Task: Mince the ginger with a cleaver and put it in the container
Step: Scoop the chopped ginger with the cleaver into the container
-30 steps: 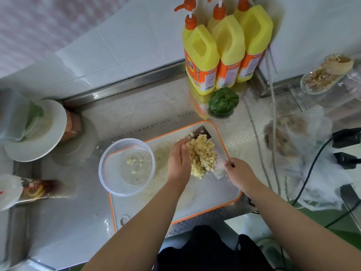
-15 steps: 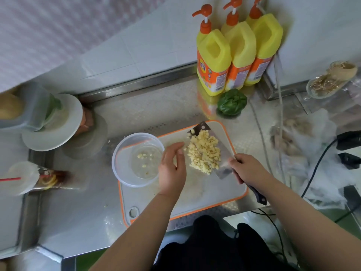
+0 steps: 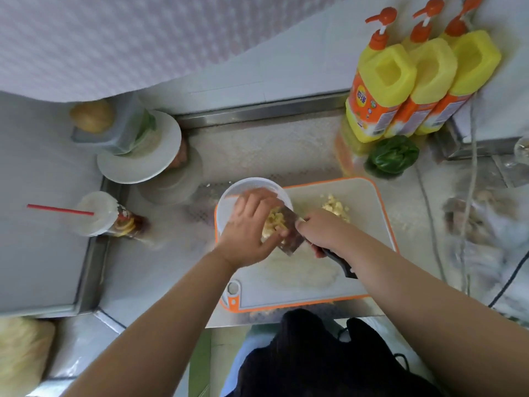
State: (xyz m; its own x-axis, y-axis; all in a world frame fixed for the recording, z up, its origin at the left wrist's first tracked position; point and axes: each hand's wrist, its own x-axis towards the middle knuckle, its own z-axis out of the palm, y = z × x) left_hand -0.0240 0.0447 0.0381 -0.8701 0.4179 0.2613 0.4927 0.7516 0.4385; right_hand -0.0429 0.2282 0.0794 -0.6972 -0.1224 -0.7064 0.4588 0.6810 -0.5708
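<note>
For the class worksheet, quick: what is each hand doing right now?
Left hand: open, fingers sweeping minced ginger off the cleaver into the container.
Right hand: closed round the cleaver's handle.

Soft, even daylight with faint shadows, a dull sheen on the steel counter (image 3: 257, 150) toward twelve o'clock, motion blur throughout, and wide-angle bending at the edges.
</note>
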